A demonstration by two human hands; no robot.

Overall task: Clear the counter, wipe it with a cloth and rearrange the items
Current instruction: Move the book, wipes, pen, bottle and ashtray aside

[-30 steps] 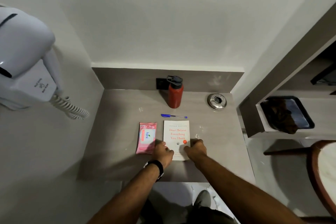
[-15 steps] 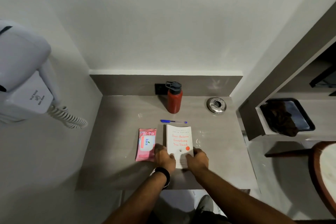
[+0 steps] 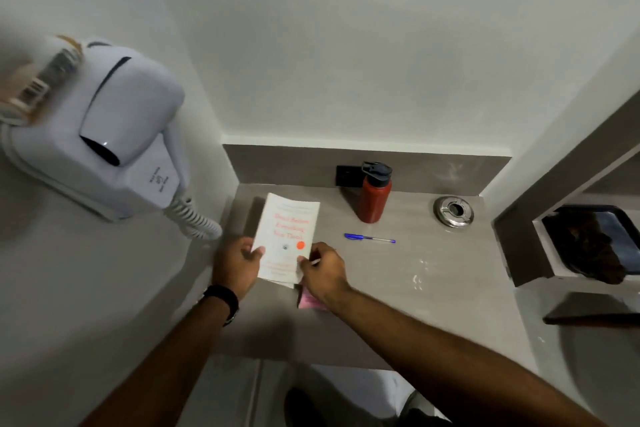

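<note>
Both hands grip the book's (image 3: 286,236) near edge, left hand (image 3: 237,265) and right hand (image 3: 323,270) at opposite corners, likely lifting it to clear the counter (image 3: 433,288). Right of the book: pen (image 3: 369,238), bottle (image 3: 374,196). A pink pack (image 3: 308,302) lies partly hidden beneath the right hand.

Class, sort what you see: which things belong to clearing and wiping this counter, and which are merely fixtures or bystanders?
Part of the job:
book, held by left hand and right hand
pink packet
pen
red bottle
counter

Just there:
hair dryer
metal ashtray
</note>
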